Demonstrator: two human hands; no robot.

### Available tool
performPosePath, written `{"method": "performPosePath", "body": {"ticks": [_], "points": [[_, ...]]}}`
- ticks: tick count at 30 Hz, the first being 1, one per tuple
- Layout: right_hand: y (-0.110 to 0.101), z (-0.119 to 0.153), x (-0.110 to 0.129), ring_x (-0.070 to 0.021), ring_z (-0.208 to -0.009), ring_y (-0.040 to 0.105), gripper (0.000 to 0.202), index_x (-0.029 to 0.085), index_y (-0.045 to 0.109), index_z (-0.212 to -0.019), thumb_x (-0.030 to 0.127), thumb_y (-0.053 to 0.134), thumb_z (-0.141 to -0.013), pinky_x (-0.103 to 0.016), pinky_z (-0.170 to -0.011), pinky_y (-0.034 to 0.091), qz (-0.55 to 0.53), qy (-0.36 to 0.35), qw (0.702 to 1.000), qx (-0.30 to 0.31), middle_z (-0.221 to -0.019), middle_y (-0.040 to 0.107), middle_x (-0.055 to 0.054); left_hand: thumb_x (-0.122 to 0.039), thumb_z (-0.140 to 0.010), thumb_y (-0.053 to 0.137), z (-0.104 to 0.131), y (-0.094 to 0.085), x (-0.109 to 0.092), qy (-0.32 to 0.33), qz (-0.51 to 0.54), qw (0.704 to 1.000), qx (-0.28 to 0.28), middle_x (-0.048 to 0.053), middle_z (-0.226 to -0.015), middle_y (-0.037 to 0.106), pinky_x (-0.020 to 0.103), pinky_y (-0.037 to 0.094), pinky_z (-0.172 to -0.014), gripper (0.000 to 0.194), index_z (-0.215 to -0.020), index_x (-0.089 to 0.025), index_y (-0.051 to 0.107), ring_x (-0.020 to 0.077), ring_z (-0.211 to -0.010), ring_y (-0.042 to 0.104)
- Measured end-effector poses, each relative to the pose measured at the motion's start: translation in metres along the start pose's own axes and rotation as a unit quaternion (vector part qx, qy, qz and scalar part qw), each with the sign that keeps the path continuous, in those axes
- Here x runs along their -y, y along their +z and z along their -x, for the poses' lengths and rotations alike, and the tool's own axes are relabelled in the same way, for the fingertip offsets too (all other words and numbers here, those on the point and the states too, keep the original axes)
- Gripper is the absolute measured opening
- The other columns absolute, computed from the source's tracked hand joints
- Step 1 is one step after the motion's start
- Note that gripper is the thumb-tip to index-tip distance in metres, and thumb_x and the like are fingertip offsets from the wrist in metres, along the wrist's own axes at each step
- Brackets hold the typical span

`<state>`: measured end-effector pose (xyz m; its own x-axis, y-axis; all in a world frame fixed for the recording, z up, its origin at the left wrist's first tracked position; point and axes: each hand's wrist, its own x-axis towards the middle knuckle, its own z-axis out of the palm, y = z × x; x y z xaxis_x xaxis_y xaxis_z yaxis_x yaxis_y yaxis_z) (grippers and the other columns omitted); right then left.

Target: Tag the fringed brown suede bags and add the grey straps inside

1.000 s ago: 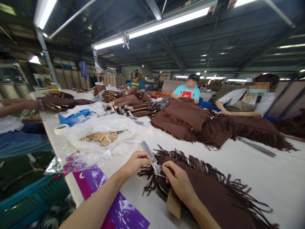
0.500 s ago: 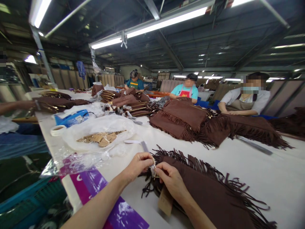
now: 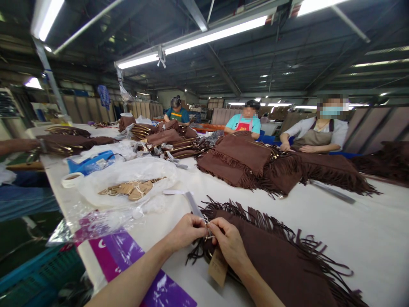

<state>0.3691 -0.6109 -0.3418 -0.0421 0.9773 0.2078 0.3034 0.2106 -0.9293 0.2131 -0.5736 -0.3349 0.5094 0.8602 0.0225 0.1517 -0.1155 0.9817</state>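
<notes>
A brown fringed bag (image 3: 275,251) lies on the white table in front of me, its fringe spread along the far edge. At its left corner, my left hand (image 3: 187,230) pinches a thin white string (image 3: 206,219). Close beside it, my right hand (image 3: 226,241) pinches the same string, thumb against forefinger. The fingertips of both hands almost meet. Below my right hand hangs a brown cardboard tag (image 3: 218,267). Just beyond my fingers lies a grey strip (image 3: 193,204). The finer details of the string between the fingers are too small to make out.
A clear plastic bag (image 3: 92,183) holds several cardboard tags (image 3: 131,189). Behind it are a blue tool (image 3: 91,163) and a tape roll (image 3: 72,180). Stacked brown bags (image 3: 239,157) fill the far side, with several people beyond. A teal crate (image 3: 41,273) stands below the table's left edge.
My fingertips have come closer together on the string. The view has shifted slightly, moving the scene left. At the far right, the co-worker has straightened and lifted a hand a little.
</notes>
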Motion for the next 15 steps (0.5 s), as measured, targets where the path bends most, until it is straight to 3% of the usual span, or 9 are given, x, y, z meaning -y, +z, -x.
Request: {"method": "performPosePath", "body": {"ticks": [10,13,15], "points": [[-0.003,-0.002,-0.003,-0.0142,-0.051,0.049,0.027,0.02,0.055,-0.066,0.04,0.048,-0.083,-0.024,-0.05,0.035,0.028,0.028,0.999,0.0,-0.054,0.054,0.003,-0.025,-0.059,0.058,0.0,0.001,-0.003,-0.015,0.025,0.999,-0.044,-0.006,-0.051,0.044,0.023,0.026,-0.052,0.011,-0.056,-0.015,0.055,0.0086,-0.052,0.035],[-0.005,-0.002,-0.002,-0.0098,-0.042,0.042,0.026,0.019,0.054,-0.067,0.042,0.054,-0.08,-0.021,-0.042,0.03,-0.037,0.078,0.996,0.017,-0.05,0.054,0.005,-0.026,-0.059,0.059,0.002,0.001,-0.008,-0.068,0.073,0.993,-0.062,-0.007,-0.047,0.04,0.022,0.018,-0.047,0.012,-0.059,-0.015,0.055,0.0067,-0.047,0.028],[-0.007,-0.002,0.001,-0.0074,-0.041,0.041,0.026,0.018,0.055,-0.073,0.042,0.066,-0.075,-0.018,-0.041,0.03,-0.145,0.109,0.983,0.033,-0.051,0.055,0.006,-0.026,-0.058,0.06,0.003,0.001,-0.012,-0.106,0.139,0.983,-0.056,-0.009,-0.045,0.036,0.022,0.012,-0.045,0.012,-0.063,-0.016,0.055,0.0058,-0.044,0.024]]}}
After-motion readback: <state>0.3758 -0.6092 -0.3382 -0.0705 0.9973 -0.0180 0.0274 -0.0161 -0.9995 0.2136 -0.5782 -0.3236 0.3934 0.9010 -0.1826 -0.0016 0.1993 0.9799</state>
